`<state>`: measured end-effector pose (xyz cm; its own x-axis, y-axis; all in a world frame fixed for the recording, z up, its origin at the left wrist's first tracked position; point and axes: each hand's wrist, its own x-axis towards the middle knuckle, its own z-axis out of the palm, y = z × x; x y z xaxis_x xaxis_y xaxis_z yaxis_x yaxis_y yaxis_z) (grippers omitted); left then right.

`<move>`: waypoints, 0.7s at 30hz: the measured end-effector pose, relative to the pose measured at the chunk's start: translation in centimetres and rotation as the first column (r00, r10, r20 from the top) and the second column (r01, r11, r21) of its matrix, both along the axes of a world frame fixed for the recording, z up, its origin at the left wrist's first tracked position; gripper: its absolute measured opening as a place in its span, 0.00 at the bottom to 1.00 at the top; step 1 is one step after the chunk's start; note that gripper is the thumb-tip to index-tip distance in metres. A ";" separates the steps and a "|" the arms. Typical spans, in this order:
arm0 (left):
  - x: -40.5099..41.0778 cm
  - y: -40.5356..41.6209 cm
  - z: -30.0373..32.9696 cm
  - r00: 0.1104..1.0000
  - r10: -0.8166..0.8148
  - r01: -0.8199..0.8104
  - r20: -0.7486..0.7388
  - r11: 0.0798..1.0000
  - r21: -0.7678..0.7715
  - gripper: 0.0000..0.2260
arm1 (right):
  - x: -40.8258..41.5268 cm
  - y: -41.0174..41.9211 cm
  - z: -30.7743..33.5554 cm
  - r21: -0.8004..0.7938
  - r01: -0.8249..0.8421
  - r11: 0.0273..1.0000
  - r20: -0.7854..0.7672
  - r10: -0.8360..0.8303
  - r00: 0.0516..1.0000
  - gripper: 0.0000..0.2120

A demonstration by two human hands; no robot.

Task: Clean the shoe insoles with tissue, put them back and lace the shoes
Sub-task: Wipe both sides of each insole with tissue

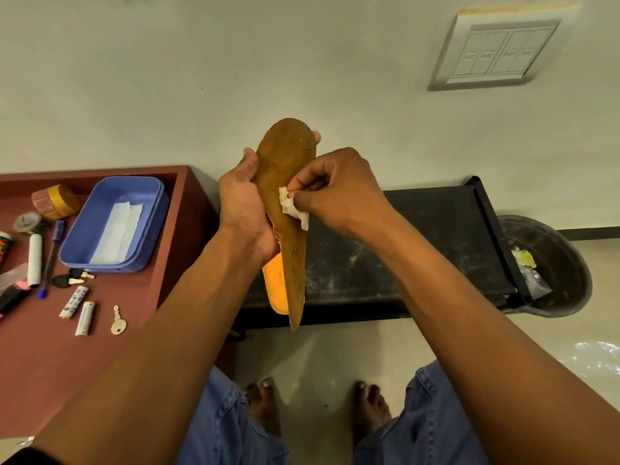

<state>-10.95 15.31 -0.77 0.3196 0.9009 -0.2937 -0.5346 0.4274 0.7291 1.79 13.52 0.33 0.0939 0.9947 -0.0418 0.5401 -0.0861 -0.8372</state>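
I hold the brown insole (284, 182) up in the air in front of me, its long side nearly upright, above the black bench (419, 236). Behind its lower part I see a second, orange insole (275, 280), touching the first one. My left hand (243, 203) grips the insoles from the left side; the thumb lies on the left edge and the fingertips come out on the right edge near the top. My right hand (335, 189) pinches a small crumpled piece of white tissue (293, 209) between the thumb and the curled fingers, and the tissue presses on the brown surface near the middle.

To my left stands a reddish-brown table (134, 330). On it there is a blue plastic box (80, 236) with a folded white tissue sheet (117, 233) inside. Near the box lie a pen (50, 260), rolls of tape (55, 201) and a single key (118, 322). At the right end of the bench there is a dark bin (567, 263) with some rubbish in it. On the wall above is a white switch plate (496, 48). Below I see my bare feet (369, 407) on the pale floor.
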 end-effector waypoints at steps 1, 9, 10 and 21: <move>0.0 -0.2 0.3 1.000 0.013 -0.012 -0.005 1.000 0.006 0.31 | -0.1 -0.1 0.2 -0.017 -0.034 0.999 -0.009 0.034 0.999 0.03; 0.2 -0.3 0.8 0.998 0.069 -0.069 -0.002 0.997 -0.024 0.30 | 0.8 -0.5 0.6 -0.075 -0.217 0.973 -0.101 0.209 0.973 0.04; 0.2 -0.2 0.7 0.998 0.066 -0.066 -0.022 0.997 -0.027 0.29 | 1.0 -0.4 0.5 -0.082 -0.221 0.972 -0.129 0.209 0.969 0.04; 0.5 0.9 -1.4 0.979 0.027 -0.089 -0.200 0.947 -0.307 0.34 | 3.2 0.5 -0.2 -0.032 0.006 0.999 -0.609 -0.025 0.793 0.06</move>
